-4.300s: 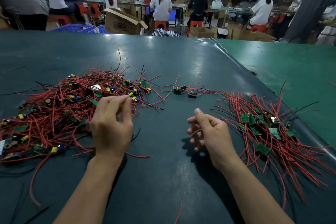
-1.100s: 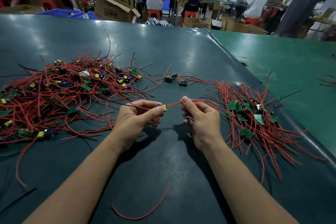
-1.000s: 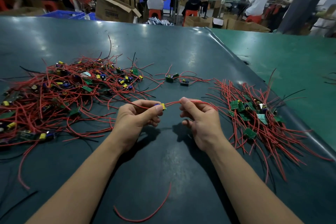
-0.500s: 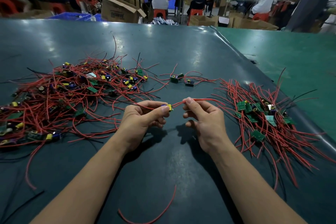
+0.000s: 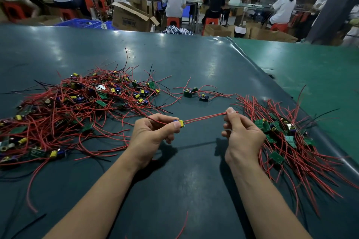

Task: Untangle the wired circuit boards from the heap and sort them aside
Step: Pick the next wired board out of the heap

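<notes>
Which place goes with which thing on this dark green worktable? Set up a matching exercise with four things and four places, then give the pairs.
Things:
1. Large tangled heap of red-wired circuit boards
2. Sorted pile of green boards with red wires
3. Two small boards lying apart
4. Board with a yellow part and red wires

Places:
A. Pinched in the left hand, its wires held by the right hand
B. Right side of the table
C. Left side of the table
D. Farther back, between heap and pile

Pairs: 1-C, 2-B, 3-D, 4-A
</notes>
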Motion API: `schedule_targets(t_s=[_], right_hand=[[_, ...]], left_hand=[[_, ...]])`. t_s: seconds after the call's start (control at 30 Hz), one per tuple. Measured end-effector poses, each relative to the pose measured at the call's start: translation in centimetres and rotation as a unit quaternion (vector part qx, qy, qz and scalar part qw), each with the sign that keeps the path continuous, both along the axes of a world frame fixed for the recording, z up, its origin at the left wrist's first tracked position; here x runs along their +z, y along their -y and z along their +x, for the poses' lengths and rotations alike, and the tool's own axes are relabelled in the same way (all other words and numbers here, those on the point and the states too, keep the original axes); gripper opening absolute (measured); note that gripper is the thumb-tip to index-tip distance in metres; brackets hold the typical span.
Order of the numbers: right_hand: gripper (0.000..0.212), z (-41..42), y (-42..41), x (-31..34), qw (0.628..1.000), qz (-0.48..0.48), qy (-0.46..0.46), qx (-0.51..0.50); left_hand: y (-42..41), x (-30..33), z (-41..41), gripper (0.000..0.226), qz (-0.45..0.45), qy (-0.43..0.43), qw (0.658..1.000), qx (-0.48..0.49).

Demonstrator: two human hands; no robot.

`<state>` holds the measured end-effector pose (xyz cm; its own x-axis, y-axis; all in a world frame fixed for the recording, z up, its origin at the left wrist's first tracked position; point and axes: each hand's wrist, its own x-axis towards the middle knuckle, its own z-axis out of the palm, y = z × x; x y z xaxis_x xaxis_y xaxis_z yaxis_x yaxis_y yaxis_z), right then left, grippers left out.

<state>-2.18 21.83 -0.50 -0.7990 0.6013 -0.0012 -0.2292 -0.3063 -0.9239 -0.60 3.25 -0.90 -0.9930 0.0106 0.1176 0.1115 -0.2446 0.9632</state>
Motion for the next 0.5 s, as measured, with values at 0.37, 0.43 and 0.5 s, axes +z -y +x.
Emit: schedule_targets(t_s=[0.37,0.43,0.5], right_hand=[[0.023,1.0,1.9,-0.5,0.983,0.066,-0.003,0.172],[0.026,1.2,2.9,-0.5,0.959,0.109,0.022,0.26],[0.03,1.2,3.0,-0.6,0.946,0.137,0.035,0.291]], left_hand=[[1.2,-0.1,-1.2,0.026,0.052,-0.015,0.997,0.053],[1.3,-0.3,-1.3,0.023,0.05,-0.016,0.997,0.053],[1.4,-0.4,-1.3,0.019,0.031,-0.016,0.998,0.043]])
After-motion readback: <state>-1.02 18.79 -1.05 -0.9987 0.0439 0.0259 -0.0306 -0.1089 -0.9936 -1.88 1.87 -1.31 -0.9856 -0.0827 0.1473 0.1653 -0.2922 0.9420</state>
